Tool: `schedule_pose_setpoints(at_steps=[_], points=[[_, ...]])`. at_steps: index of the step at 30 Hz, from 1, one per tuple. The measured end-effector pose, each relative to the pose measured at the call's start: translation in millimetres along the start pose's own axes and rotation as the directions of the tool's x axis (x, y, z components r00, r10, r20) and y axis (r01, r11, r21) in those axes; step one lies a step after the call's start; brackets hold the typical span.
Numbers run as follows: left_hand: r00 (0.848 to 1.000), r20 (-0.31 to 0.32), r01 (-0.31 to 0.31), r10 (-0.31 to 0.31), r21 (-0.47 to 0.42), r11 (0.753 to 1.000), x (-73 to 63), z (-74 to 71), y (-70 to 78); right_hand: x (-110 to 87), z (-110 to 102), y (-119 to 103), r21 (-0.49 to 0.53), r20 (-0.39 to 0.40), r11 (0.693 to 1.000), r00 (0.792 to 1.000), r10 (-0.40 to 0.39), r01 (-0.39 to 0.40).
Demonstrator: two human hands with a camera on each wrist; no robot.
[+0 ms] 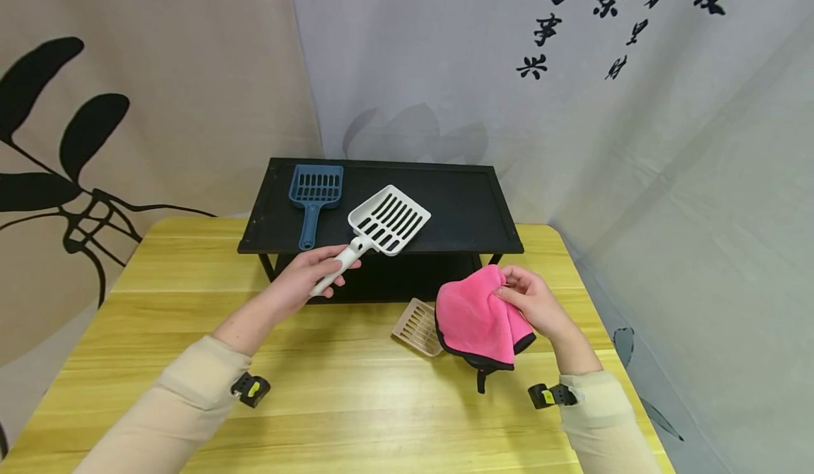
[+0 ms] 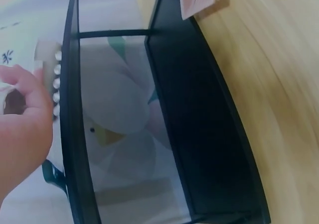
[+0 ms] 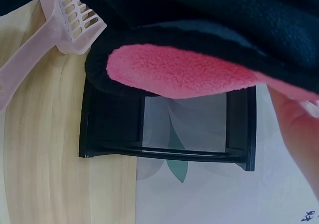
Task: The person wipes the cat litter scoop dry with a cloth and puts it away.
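My left hand (image 1: 304, 276) grips the handle of a white slotted litter scoop (image 1: 389, 221), its head raised at a tilt over the front part of a black shelf (image 1: 454, 209). My right hand (image 1: 533, 303) pinches a pink cloth (image 1: 473, 311) with black edging, which hangs bunched above the table. Partly behind the cloth, a beige litter scoop (image 1: 418, 328) lies on the table; its handle shows in the right wrist view, as a pale scoop (image 3: 47, 37). A blue litter scoop (image 1: 309, 221) rests on the shelf top at the left.
The two-tier shelf, seen from its open side in the left wrist view as a black frame (image 2: 199, 124), stands at the back of the yellow wooden table (image 1: 305, 403). Behind it hangs a pale curtain (image 1: 407, 57) with black leaf prints and writing.
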State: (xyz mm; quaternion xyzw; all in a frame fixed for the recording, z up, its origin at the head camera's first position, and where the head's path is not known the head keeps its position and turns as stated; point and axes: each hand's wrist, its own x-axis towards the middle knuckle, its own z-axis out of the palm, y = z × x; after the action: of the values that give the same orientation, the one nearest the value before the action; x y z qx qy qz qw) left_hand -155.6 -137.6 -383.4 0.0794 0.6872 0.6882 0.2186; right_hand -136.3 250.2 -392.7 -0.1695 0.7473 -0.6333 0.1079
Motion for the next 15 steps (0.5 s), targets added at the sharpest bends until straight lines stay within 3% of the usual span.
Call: schedule_pose_setpoints(at_steps=[9,15], points=[[0.991,-0.022,0.136,-0.135,0.073,0.988,-1.0,2.5,5.0,0.0,1.9,0.2,-0.001,0.003,1.000,1.000,0.003,-0.003],[0.982,0.073,0.168,-0.173,0.068,0.983,-14.4,-7.8,3.2,-0.4,0.4,1.7,-0.005,-0.003,1.000,1.000,-0.011,0.011]])
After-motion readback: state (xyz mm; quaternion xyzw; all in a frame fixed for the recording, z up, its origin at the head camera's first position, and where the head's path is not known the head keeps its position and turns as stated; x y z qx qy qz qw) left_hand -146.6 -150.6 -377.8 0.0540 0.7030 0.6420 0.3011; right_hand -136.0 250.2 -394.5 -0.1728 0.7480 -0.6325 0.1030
